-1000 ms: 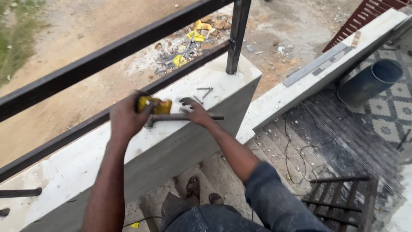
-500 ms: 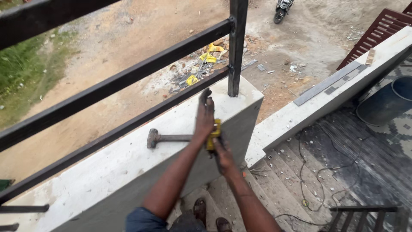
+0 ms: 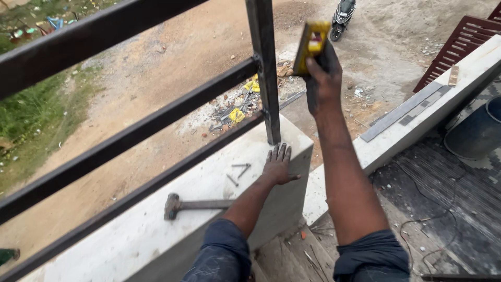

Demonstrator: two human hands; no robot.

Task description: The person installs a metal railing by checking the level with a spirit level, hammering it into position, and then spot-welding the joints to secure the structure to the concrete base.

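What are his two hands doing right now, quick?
Left hand: open, fingers spread flat on the concrete wall top.
Right hand: closed around a yellow spirit level, held up beside the black post.
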